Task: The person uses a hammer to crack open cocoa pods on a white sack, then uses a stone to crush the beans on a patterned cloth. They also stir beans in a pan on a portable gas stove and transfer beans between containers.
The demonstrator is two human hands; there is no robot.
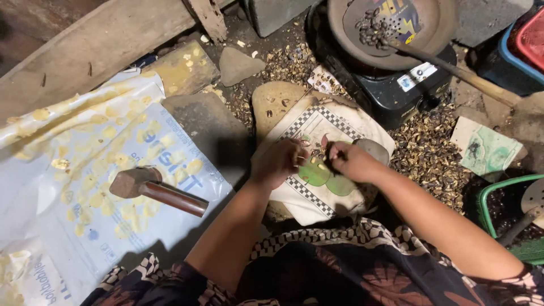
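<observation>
hands pinching small seed [315, 160] over checkered cloth [334, 127], mallet [153, 188] left, stove [396, 93] beyond

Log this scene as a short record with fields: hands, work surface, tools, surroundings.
left hand: left hand pinches a small seed at its fingertips
right hand: right hand close beside it, fingers curled over the cloth
work surface: checkered cloth draped over a stone
tools: hammer lying on a white plastic sheet dotted with flat yellow pieces
surroundings: pan of dark seeds on a small stove; husks scattered on the ground; green basket at right
</observation>
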